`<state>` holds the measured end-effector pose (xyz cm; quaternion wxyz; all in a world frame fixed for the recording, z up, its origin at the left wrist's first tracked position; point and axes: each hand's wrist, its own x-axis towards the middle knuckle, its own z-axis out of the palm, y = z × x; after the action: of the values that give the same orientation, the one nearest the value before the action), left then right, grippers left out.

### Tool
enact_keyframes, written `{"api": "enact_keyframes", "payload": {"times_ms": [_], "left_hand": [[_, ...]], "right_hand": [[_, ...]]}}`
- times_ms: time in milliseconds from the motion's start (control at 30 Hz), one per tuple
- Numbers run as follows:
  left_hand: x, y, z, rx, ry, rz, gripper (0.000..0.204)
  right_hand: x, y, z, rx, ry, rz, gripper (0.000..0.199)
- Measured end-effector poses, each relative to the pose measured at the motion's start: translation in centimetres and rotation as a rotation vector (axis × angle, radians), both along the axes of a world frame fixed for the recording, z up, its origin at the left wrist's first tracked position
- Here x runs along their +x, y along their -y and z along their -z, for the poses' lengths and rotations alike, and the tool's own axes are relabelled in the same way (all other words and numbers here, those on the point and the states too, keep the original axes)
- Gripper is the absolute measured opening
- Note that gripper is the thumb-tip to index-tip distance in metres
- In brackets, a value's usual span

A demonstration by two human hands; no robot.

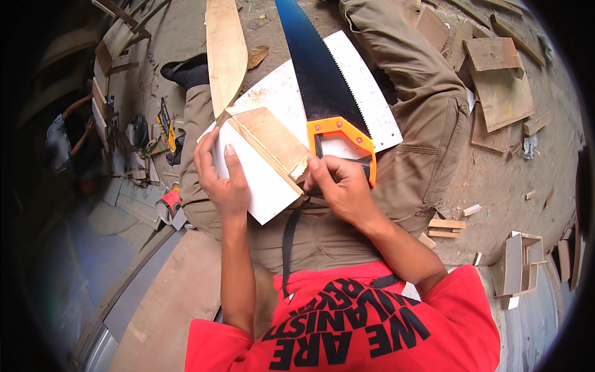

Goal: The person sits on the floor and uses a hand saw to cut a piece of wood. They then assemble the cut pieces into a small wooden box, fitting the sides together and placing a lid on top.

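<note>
**Saw on the lap, both hands at the boards**

The hand saw (pixel 325 93) lies flat across the white board (pixel 273 186) on the person's lap, dark blade running up and away, orange handle (pixel 344 133) nearest the body. The right hand (pixel 338 186) sits just under that handle, fingers curled shut against the end of the plywood piece (pixel 269 142) (whether it pinches something small there, I cannot tell). Over on the other side, the left hand (pixel 223 180) clamps the near edge of the white board, thumb lying on top, fingers wrapped beneath.

The plywood piece rests tilted on the white board, its layered edge facing the hands. A long curved plank (pixel 226 53) rises from its far corner toward the top of the view. Under it all, khaki trousers (pixel 421 124), knees spread, and a black strap (pixel 288 242) hanging down the middle.

Closest to the camera, a red shirt (pixel 347 328) with bold black lettering across the chest, seen upside down. Out to the right, wood offcuts (pixel 499 80) lie scattered on the dirt floor (pixel 496 180), with a small open box frame (pixel 520 260) near the lower edge. Far left, tools and scraps (pixel 155 136) in a heap, a small red-and-white can (pixel 168 203) beside the thigh, and another person (pixel 65 139) crouching well apart.
</note>
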<state>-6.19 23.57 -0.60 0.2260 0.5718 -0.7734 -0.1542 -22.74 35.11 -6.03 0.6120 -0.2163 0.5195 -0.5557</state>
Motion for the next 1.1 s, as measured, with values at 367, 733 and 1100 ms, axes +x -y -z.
{"api": "enact_keyframes", "payload": {"times_ms": [367,733,1100], "left_hand": [[0.1,0.0,0.1,-0.012,-0.023,0.021,0.036],[4.3,4.4,-1.7,0.456,-0.179,0.073,0.067],[6.4,5.8,-0.8,0.796,-0.468,0.118,0.063]], "right_hand": [[1.7,-0.8,-1.5,-0.083,-0.013,-0.283,0.04],[2.5,-0.6,-1.0,0.167,-0.081,-0.36,0.07],[4.7,-0.7,-2.0,0.243,0.139,-0.229,0.081]]}}
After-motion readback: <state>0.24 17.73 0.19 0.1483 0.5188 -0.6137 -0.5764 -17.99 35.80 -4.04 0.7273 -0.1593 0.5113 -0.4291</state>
